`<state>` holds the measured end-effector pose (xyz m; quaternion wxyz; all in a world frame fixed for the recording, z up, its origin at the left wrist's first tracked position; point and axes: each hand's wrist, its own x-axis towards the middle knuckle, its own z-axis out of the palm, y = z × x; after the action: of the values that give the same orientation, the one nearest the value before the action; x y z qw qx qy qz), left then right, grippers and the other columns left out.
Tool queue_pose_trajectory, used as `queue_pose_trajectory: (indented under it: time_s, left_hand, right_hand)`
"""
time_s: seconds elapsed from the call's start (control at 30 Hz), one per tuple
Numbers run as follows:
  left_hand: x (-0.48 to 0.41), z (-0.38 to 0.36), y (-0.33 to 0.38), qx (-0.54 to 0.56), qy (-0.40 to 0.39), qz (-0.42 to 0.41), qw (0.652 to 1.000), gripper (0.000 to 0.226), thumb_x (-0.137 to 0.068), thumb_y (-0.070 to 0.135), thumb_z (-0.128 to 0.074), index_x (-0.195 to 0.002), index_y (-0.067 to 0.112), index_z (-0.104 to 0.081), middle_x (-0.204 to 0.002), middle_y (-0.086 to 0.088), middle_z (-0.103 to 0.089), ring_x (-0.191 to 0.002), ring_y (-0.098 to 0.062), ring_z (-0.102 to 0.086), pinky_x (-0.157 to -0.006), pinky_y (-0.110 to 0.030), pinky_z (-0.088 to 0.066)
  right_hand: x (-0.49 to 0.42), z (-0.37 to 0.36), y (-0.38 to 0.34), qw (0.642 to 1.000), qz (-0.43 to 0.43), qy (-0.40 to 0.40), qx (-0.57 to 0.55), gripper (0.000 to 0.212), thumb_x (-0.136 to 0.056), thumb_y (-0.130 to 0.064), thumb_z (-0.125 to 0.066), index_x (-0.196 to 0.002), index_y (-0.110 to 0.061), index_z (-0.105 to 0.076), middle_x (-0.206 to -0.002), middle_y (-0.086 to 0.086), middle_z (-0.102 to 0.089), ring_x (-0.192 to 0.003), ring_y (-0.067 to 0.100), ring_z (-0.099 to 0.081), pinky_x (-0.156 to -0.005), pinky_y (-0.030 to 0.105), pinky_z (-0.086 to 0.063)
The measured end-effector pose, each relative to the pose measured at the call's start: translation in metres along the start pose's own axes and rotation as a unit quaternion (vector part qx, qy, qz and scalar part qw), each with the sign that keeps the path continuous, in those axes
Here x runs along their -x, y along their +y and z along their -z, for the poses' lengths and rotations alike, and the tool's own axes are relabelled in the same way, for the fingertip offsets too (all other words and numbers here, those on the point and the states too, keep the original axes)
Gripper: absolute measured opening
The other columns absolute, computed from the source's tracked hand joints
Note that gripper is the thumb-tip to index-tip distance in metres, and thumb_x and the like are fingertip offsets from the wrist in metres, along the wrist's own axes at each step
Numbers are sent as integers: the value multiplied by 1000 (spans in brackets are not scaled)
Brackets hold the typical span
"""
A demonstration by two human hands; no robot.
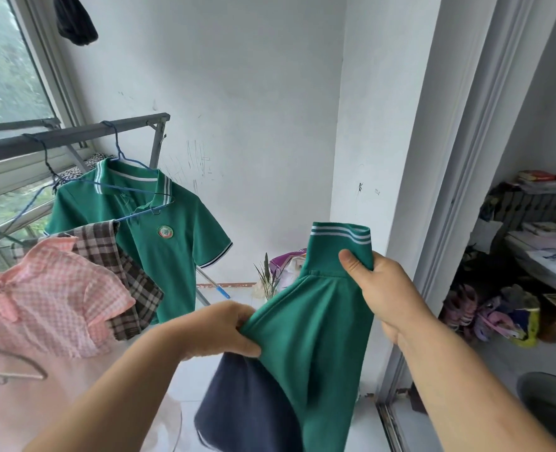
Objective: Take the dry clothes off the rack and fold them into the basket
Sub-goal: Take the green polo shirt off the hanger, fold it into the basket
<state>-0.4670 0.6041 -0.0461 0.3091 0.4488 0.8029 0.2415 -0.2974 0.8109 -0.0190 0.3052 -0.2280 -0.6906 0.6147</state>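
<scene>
We stand on a narrow balcony with a pale tiled floor (192,380) and a scuffed white plaster wall (254,93) ahead. At far left a metal-framed glass window (5,76) shows blurred greenery, and in front of it runs the grey metal drying rack (74,135). A dark limp garment (74,21) hangs above it. On the rack we see a pink-and-white gingham dress (51,295) with puffed sleeves. Beside it is a brown plaid cloth (123,272), then a green knit polo shirt (172,256) with a striped white collar and a round chest badge, hung on a thin blue wire hanger (133,190).

Toward the middle, the left hand (218,331) pinches a bunched fold at the shoulder of a second green polo shirt (316,337), thumb below and fingers curled over. A dark navy cloth (244,402) hangs under this hand; we cannot tell whether the hand holds it as well. The second shirt is off the rack, stretched in the air between both hands, its soft ribbed collar upward. Behind it a small spiky plant (267,278) and a purple plastic bag (286,259) stand by the wall.

The right hand (381,288) grips the collar, thumb pressed on the front, the fingers hidden behind the cloth. Right of it rises a white sliding-door frame (459,158), then cluttered shelves of books and papers (537,223), a heap of coloured shoes (485,314), and a round grey metal basin (551,406).
</scene>
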Motion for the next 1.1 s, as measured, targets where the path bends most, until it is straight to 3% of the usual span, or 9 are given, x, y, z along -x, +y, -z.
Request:
queue_pose_trajectory:
  time_s: [0.1, 0.2, 0.37, 0.5, 0.6, 0.67, 0.73, 0.9, 1.1]
  left_hand:
    - [0, -1, -8, -80, -11, 34, 996, 31, -66, 25, -64, -96, 26, -70, -95, 4, -74, -97, -17, -69, -93, -41, -54]
    - [-6, 2, -10, -158, 39, 24, 986, 25, -71, 12, -54, -91, 22, -64, -91, 1, -70, -92, -22, -65, -85, -37, -53]
    - [-9, 11, 2, -282, 139, -27, 949, 30, -88, 11, -47, -110, 26, -59, -111, 9, -65, -106, -18, -58, -89, -33, -46]
    - [-1, 20, 6, -151, 108, -33, 982, 34, -84, 20, -45, -113, 30, -58, -110, 13, -66, -106, -15, -60, -95, -37, -47]
    - [8, 18, 15, -51, 102, -49, 992, 25, -73, 30, -49, -94, 22, -59, -87, -3, -64, -79, -16, -58, -82, -48, -50]
    - [9, 16, 20, -4, 101, -66, 993, 26, -72, 39, -60, -90, 21, -61, -84, -6, -64, -75, -17, -58, -80, -45, -52]
    - [10, 14, 23, 19, 104, -95, 990, 24, -72, 43, -71, -86, 26, -62, -80, 5, -64, -76, -13, -60, -79, -38, -52]
    - [7, 8, 20, 147, 112, -102, 978, 43, -64, 38, -82, -87, 10, -60, -76, -6, -55, -72, -17, -52, -69, -38, -46]
    - [2, 0, 19, 291, 81, -121, 946, 21, -72, 10, -74, -90, 10, -62, -83, -5, -62, -82, -18, -58, -78, -32, -48]
  right_hand:
    - [1, -2, 3, 1000, 3, -7, 21, 21, -92, -43, -62, -89, -24, -71, -94, -8, -76, -99, 15, -69, -91, 33, -52]
    - [2, -3, 6, 1000, -2, -4, 15, 19, -93, -40, -61, -89, -24, -71, -93, -10, -76, -100, 15, -69, -90, 32, -52]
    - [0, 2, 8, 1000, -9, 14, -1, 22, -93, -40, -62, -91, -20, -71, -92, -6, -77, -96, 19, -70, -87, 37, -56]
    - [-4, 11, 6, 999, -15, 45, -16, 24, -92, -41, -62, -92, -18, -69, -95, -3, -75, -95, 19, -69, -81, 32, -55]
    - [-5, 15, 8, 998, -23, 53, -23, 25, -91, -42, -63, -92, -17, -70, -98, 1, -76, -99, 22, -69, -90, 39, -54]
    - [-4, 16, 9, 998, -23, 52, -33, 22, -92, -40, -63, -92, -19, -70, -96, -4, -76, -96, 18, -69, -87, 35, -54]
    - [-4, 16, 10, 998, -20, 54, -39, 22, -92, -40, -63, -92, -20, -70, -95, -6, -76, -97, 17, -69, -85, 32, -53]
    - [-4, 15, 11, 997, -25, 57, -50, 22, -91, -39, -63, -93, -18, -71, -95, -4, -76, -98, 20, -70, -88, 35, -54]
    - [-4, 14, 15, 996, -50, 57, -41, 31, -89, -43, -66, -93, -14, -71, -98, 7, -76, -100, 28, -70, -94, 46, -53]
